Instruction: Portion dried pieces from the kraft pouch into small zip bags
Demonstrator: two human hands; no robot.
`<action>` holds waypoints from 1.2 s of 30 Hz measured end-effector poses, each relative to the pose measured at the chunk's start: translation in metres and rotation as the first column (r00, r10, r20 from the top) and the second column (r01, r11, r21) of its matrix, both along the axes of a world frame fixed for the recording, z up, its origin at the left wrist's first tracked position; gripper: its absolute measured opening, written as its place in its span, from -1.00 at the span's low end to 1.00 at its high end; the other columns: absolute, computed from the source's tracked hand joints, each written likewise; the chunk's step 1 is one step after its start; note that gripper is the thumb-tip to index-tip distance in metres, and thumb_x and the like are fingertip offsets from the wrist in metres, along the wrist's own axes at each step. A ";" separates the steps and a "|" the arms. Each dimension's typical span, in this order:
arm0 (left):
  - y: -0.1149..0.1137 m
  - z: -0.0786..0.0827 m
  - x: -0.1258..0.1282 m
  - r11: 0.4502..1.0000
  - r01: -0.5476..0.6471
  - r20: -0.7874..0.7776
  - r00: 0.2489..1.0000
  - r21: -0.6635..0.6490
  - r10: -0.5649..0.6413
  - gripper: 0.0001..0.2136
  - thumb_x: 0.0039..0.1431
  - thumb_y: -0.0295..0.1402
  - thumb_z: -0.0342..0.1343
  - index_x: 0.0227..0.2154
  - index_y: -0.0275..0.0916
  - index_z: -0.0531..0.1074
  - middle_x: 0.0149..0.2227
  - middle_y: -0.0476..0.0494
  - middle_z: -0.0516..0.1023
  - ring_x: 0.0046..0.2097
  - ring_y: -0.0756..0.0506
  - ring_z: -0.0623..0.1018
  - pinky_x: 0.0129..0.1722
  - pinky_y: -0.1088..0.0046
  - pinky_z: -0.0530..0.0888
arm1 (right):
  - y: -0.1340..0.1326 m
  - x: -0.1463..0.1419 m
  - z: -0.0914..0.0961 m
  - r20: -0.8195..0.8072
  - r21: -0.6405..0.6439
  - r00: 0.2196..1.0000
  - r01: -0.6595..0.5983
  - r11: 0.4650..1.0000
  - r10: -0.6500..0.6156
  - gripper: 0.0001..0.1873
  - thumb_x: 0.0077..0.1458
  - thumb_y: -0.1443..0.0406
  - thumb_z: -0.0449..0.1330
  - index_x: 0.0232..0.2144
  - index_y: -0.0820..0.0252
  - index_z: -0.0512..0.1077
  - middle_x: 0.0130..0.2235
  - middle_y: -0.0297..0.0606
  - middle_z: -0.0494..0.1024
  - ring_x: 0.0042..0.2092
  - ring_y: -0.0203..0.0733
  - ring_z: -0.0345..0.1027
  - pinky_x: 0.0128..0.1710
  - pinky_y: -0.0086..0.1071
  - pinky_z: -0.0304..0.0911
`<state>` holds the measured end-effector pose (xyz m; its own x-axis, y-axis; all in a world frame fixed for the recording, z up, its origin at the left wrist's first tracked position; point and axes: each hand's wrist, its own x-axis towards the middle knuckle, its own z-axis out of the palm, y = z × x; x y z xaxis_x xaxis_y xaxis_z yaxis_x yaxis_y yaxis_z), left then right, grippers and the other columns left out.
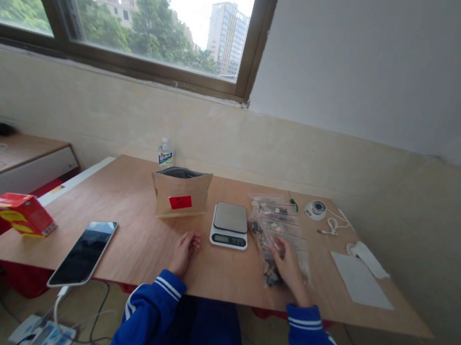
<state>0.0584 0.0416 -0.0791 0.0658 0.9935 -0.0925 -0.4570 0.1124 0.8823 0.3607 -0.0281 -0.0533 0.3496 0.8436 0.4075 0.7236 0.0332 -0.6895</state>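
My left hand (186,251) rests on its side on the table's near part, fingers curled in and nothing visible in them. My right hand (286,262) is over a pile of clear zip bags (268,227), its thumb and fingers closed on the plastic of a near zip bag (270,274) with small dark and pale pieces inside. The exact pinch is partly hidden. Between the hands stands a white kitchen scale (231,220) with a bare metal plate. A brown paper pouch (179,196) with a red label stands open at the top, beyond my left hand.
On the left lie a large phone (84,254) on a charging cable and a red box (24,213). A plastic bottle (166,152) stands behind the pouch. To the right are a round white device (316,209) with a cable, a white sheet (361,280) and a white cloth (369,259).
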 end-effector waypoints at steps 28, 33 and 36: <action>-0.005 0.004 0.002 0.998 0.054 -0.116 0.992 0.040 -0.049 -0.64 -0.06 -0.06 0.14 -0.48 -0.34 0.44 -0.54 -0.02 0.41 -0.51 0.06 0.37 -0.49 0.55 0.29 | -0.012 0.036 -0.031 0.011 0.011 0.882 0.470 0.883 -0.470 -0.63 -0.04 0.26 -0.13 -0.42 0.25 0.45 -0.33 -0.06 0.52 -0.29 -0.08 0.32 -0.27 -0.32 0.12; -0.006 0.005 0.002 0.998 0.056 -0.125 0.991 0.040 -0.050 -0.64 -0.07 -0.06 0.14 -0.49 -0.33 0.44 -0.54 -0.03 0.41 -0.52 0.05 0.37 -0.50 0.54 0.29 | -0.011 0.037 -0.031 0.006 0.010 0.880 0.476 0.880 -0.476 -0.62 -0.05 0.25 -0.14 -0.42 0.26 0.45 -0.36 -0.06 0.51 -0.31 -0.08 0.31 -0.30 -0.32 0.12; -0.006 0.004 0.003 0.998 0.055 -0.127 0.991 0.037 -0.050 -0.65 -0.08 -0.06 0.14 -0.49 -0.33 0.44 -0.54 -0.03 0.41 -0.52 0.05 0.37 -0.51 0.54 0.29 | -0.010 0.038 -0.032 -0.002 0.002 0.880 0.475 0.880 -0.475 -0.62 -0.06 0.24 -0.14 -0.43 0.25 0.45 -0.36 -0.06 0.51 -0.32 -0.08 0.31 -0.31 -0.32 0.12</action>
<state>0.0609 0.0359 -0.0753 0.1079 0.9921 -0.0634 -0.3362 0.0965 0.9368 0.3990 -0.0385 -0.0854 0.7089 0.5751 0.4084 0.6519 -0.3132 -0.6906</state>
